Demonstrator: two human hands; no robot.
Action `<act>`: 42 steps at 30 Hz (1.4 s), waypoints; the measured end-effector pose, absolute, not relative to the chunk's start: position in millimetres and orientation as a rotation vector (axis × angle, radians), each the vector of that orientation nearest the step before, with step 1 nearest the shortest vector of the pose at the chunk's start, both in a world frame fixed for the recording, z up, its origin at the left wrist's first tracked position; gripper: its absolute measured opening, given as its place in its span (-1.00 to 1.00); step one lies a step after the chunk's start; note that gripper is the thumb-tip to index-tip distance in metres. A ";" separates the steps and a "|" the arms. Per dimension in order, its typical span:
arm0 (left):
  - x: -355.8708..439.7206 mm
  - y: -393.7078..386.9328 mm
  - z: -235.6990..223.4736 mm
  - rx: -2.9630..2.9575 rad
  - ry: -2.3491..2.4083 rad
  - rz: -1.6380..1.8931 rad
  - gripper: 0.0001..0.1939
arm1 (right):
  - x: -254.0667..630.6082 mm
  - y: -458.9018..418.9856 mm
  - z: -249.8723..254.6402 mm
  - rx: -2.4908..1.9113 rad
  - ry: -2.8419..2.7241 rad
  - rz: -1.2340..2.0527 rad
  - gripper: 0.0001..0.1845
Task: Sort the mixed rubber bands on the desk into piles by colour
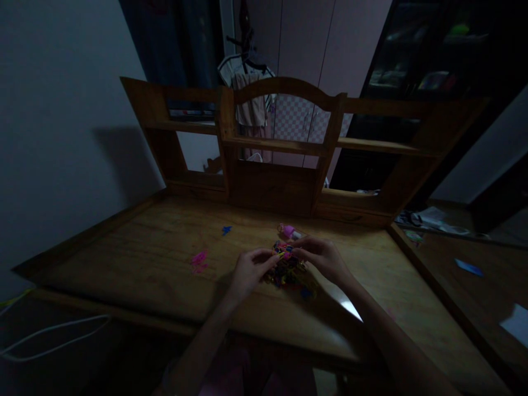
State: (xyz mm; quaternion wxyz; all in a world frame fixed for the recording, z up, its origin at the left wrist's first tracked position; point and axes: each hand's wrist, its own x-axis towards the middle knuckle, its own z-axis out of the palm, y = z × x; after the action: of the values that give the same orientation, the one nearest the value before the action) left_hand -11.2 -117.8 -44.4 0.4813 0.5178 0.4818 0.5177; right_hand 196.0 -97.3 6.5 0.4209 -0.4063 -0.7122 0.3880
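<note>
Both hands meet over the middle of a wooden desk (157, 258) in a dim room. My left hand (251, 270) and my right hand (319, 257) have their fingers pinched together on a small multicoloured piece (284, 252), pink and yellow, held between them. Under the hands lies a heap of small colourful pieces (291, 275). A small pink and white object (290, 231) lies just behind the hands.
A pink scrap (199, 260) and a blue scrap (226, 230) lie on the desk to the left. A wooden shelf unit (280, 148) stands at the desk's back. White cables (49, 335) hang at the lower left. Papers (468, 267) lie on the floor to the right.
</note>
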 end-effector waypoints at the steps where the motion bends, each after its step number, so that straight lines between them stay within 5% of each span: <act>1: -11.9 -117.7 -42.4 1.247 1.169 1.263 -0.65 | 196.0 -97.2 6.1 -1.018 -1.779 0.979 -0.77; 17: 12.9 -114.8 -18.4 1.082 0.979 1.436 -0.68 | 190.8 -95.5 -8.4 -0.916 -1.672 1.088 -0.79; 29: 9.0 -116.0 -14.1 1.148 1.002 1.418 -0.69 | 188.6 -96.8 -10.6 -0.842 -1.468 1.593 -0.67; 42: -34.3 -71.4 -5.6 1.559 1.341 1.363 -0.71 | 193.6 -91.9 -8.0 -0.967 -1.601 1.364 -0.66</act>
State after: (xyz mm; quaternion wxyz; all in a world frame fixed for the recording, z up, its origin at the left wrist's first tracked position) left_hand -34.3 -71.4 -5.6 0.3308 0.5964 0.5129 0.5213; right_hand 193.6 -91.9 -8.0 0.4015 -0.3826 -0.6334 0.5397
